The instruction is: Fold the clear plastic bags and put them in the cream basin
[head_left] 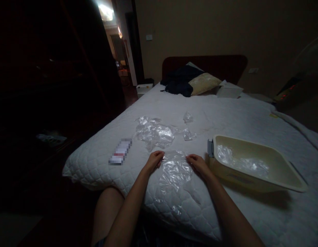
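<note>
While shadow fills the edges of the view, the white quilted bed (pixel 220 120) takes up most of its middle; at the far end stands a dark reddish-brown headboard (pixel 205 67) with rounded upper corners; on the bed to the right sits a cream basin (pixel 256 147), a grey fitting (pixel 210 148) at its left end and some shiny crumpled plastic (pixel 254 166) inside; before the headboard lie a heap of dark cloth (pixel 181 82) and, touching its right side, a yellowish pillow (pixel 205 83), with a white box (pixel 229 91) just beside the pillow; nearer, left of the basin, a rumpled clear spread (pixel 156 133) lies just beyond the hands; the plastic film (pixel 175 171), thin, creased and see-through, lies along the near part of the bed, its far edge stretched between the hands; the left hand (pixel 155 160) pinches that edge at its left corner, thumb and fingertips together; the right hand (pixel 197 163) pinches the right corner in much the same way; left of the left hand, apart from it, lies a pixelated oblong (pixel 120 151), its detail hidden; smallest are two clear scraps (pixel 188 117), one near the right hand, the other farther toward the headboard
</note>
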A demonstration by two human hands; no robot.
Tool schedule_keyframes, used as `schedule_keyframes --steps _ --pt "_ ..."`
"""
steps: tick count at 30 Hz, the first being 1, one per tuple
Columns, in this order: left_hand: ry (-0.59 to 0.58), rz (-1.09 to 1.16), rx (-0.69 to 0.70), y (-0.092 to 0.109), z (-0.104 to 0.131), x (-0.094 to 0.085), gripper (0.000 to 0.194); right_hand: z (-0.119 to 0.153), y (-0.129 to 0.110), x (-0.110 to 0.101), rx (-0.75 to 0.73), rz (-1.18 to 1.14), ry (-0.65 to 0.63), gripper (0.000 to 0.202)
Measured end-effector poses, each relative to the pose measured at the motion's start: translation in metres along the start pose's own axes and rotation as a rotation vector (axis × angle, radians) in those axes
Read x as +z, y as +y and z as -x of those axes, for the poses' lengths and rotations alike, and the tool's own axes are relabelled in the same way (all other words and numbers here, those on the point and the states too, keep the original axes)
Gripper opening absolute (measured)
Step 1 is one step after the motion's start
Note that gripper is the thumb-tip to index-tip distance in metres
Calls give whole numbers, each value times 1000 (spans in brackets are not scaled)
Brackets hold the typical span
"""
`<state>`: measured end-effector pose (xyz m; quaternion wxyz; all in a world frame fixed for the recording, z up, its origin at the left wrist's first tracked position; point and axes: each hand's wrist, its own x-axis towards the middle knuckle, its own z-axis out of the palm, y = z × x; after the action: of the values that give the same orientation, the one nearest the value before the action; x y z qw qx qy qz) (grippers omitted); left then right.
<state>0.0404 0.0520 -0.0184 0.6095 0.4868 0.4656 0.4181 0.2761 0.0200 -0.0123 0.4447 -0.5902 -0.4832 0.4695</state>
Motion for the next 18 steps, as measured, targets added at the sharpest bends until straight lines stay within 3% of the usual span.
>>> schedule_keyframes --steps 5,10,18 --pt "-19 48 1 -1 2 -3 37 4 6 -2 -65 -37 -7 37" --pt "-28 55 -25 1 6 -3 40 14 8 -7 25 -156 -49 42" --pt "-3 56 -37 -3 6 -4 47 15 11 -8 16 -206 -14 45"
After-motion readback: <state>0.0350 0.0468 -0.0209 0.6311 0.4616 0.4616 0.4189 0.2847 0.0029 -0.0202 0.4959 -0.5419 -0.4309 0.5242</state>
